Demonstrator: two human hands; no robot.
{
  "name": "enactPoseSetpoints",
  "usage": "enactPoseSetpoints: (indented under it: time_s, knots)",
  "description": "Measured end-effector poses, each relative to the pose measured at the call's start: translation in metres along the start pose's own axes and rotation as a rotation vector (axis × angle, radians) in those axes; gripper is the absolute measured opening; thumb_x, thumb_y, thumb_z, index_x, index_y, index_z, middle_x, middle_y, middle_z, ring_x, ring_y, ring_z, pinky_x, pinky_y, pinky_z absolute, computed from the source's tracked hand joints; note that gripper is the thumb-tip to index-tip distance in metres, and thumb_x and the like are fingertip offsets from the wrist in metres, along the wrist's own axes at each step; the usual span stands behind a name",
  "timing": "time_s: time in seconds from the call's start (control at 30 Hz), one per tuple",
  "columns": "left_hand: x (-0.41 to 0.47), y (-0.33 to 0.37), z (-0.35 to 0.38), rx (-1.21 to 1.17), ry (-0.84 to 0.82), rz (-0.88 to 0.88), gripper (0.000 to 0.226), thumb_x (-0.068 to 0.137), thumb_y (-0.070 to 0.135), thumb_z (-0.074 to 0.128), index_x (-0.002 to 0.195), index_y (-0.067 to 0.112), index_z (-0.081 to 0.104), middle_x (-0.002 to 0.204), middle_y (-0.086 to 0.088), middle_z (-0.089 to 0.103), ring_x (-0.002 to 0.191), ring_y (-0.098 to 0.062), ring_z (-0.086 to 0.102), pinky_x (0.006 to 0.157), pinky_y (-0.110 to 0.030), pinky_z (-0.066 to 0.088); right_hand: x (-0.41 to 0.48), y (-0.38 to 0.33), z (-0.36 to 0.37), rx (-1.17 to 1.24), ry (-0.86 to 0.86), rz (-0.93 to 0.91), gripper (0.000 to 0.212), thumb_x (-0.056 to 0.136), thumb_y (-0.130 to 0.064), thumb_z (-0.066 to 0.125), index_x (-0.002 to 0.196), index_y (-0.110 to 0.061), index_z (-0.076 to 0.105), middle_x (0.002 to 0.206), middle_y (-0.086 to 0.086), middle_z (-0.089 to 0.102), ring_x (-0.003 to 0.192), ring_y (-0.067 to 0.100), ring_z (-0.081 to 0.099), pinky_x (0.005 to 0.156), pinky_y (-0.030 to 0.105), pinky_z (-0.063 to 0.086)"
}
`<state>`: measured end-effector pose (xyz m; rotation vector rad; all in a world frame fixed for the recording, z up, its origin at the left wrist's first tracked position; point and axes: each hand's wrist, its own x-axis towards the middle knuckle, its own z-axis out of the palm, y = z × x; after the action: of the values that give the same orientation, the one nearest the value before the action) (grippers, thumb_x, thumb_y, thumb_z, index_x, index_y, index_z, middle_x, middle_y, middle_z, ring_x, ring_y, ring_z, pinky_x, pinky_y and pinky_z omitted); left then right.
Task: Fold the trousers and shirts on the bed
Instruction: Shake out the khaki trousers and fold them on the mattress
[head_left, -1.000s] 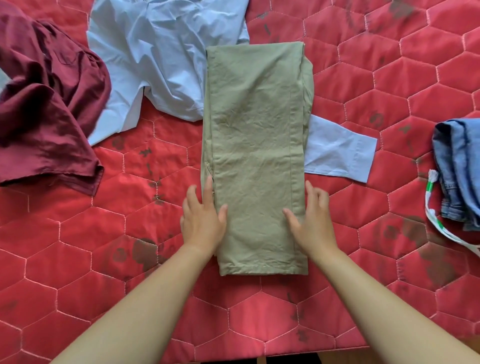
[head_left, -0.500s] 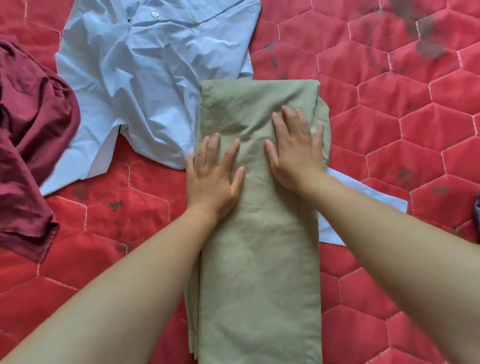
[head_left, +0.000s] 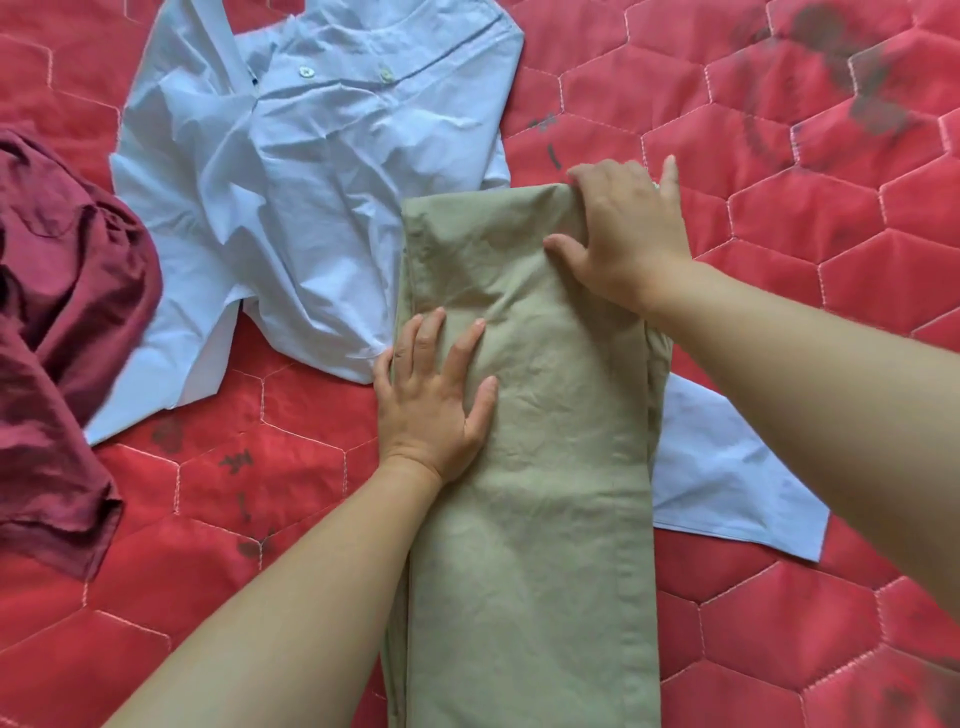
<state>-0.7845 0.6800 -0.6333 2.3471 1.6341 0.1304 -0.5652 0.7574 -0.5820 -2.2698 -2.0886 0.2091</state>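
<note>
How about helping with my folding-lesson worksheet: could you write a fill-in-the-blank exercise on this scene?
1. The left hand lies ____ on the khaki trousers, fingers spread.
2. The right hand curls its grip round the far end of the ____.
3. The light blue shirt shows two white ____ down its front.
4. The red bed cover is quilted in ____.
Missing words: flat; trousers; buttons; hexagons.
</note>
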Motion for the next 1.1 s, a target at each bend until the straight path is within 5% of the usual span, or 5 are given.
enactPoseSetpoints:
  time_s: [0.3,0.43,0.53,0.87,1.1]
  knots:
    - [-0.024,-0.001,-0.082,-0.765,0.207,-0.298,0.041,0.092,0.036,0.044,0.128,0.017,0.049,0.125,-0.003,0.047,0.113,-0.009,0.047,0.097,-0.017,0.033,-0.108,-0.032,-0.048,0.237,0.094,-0.007,0.045,0.076,-0.005,0.059,0.118,-0.018,0.059,0.102,0.008,0.059,0.098,0.032,0.053,0.071,0.039,0.043]
    - [-0.045,0.005,-0.127,-1.194,-0.015,-0.663,0.035,0.093,0.051,0.04,0.113,0.025,0.05,0.11,0.003,0.06,0.098,-0.018,0.061,0.07,-0.026,0.05,-0.187,-0.053,-0.068,0.344,0.06,-0.075,0.054,0.065,0.008,0.061,0.114,-0.013,0.066,0.092,0.014,0.061,0.084,0.035,0.058,0.058,0.038,0.05]
    - [-0.08,0.015,-0.151,-1.172,-0.104,-0.678,0.04,0.086,0.048,0.055,0.118,0.025,0.048,0.116,0.0,0.058,0.094,-0.019,0.063,0.06,-0.025,0.054,-0.241,-0.066,-0.082,0.355,0.086,-0.126,0.063,0.052,0.014,0.065,0.111,-0.007,0.068,0.081,0.014,0.061,0.068,0.033,0.06,0.049,0.031,0.047]
    - [-0.247,0.026,-0.124,-0.852,-0.28,-0.62,0.07,0.079,0.004,0.059,0.137,0.031,0.03,0.133,-0.003,0.043,0.122,-0.018,0.044,0.104,-0.039,0.037,-0.382,-0.076,-0.053,0.351,-0.151,-0.186,0.073,0.043,0.011,0.069,0.112,-0.016,0.068,0.073,0.005,0.058,0.058,0.025,0.058,0.04,0.023,0.042]
    - [-0.263,0.022,-0.093,-0.49,-0.412,-0.512,0.093,0.08,0.021,0.066,0.147,0.02,0.003,0.145,-0.012,0.02,0.131,-0.029,0.032,0.104,-0.035,0.029,-0.39,-0.08,-0.043,0.379,-0.483,-0.152,0.055,0.077,-0.041,0.067,0.128,-0.025,0.054,0.1,0.002,0.056,0.09,0.022,0.059,0.068,0.031,0.05]
